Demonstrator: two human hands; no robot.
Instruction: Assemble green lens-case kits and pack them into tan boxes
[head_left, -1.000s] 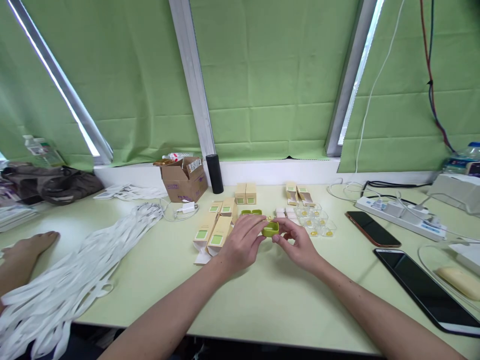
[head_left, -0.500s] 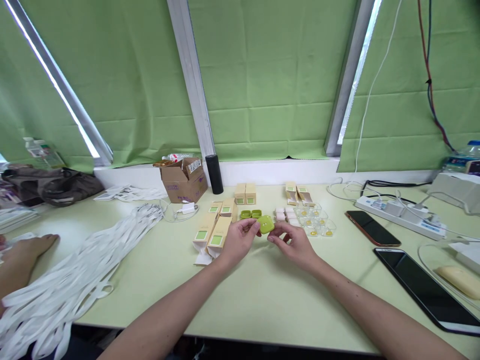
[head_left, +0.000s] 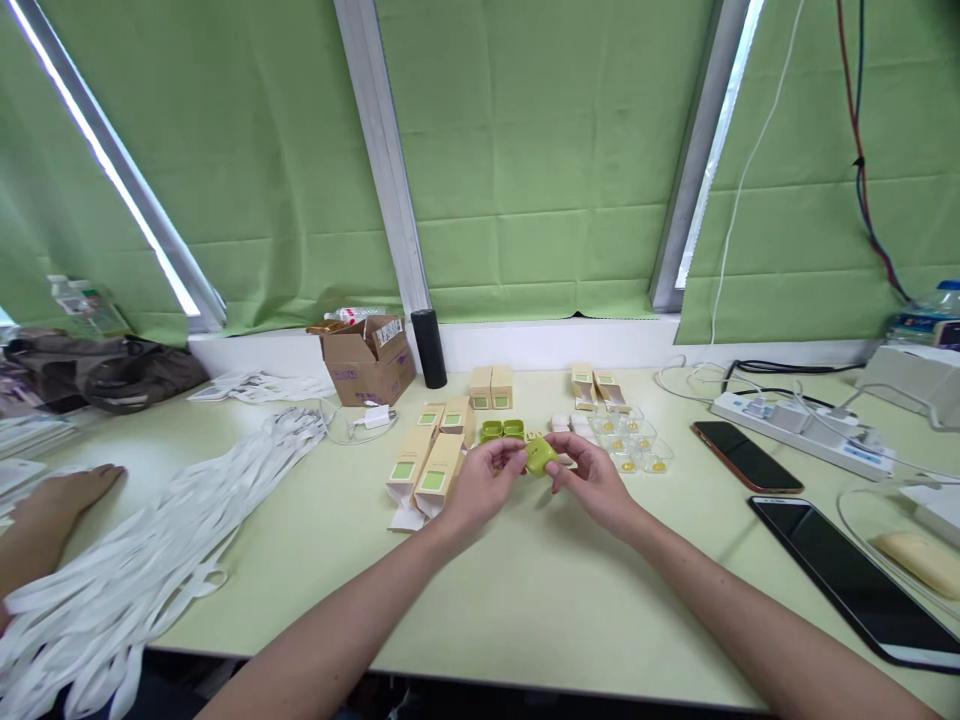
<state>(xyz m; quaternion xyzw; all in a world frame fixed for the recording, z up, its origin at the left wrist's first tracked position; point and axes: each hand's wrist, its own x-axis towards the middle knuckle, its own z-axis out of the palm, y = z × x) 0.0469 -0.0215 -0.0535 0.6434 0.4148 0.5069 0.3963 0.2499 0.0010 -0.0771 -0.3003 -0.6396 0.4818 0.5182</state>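
Left hand [head_left: 484, 488] and right hand [head_left: 598, 485] are pinching green case [head_left: 538, 457], frame centre. Handling is seemingly underway, next move requiring steady grip.

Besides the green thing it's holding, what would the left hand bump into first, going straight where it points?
Probably the right hand, which is across the small green case from the left hand, though depth is hard to judge here.

No readable text; purple print [head_left: 346, 375] and white label [head_left: 390, 331] on cardboard box [head_left: 367, 366] too small to make out.
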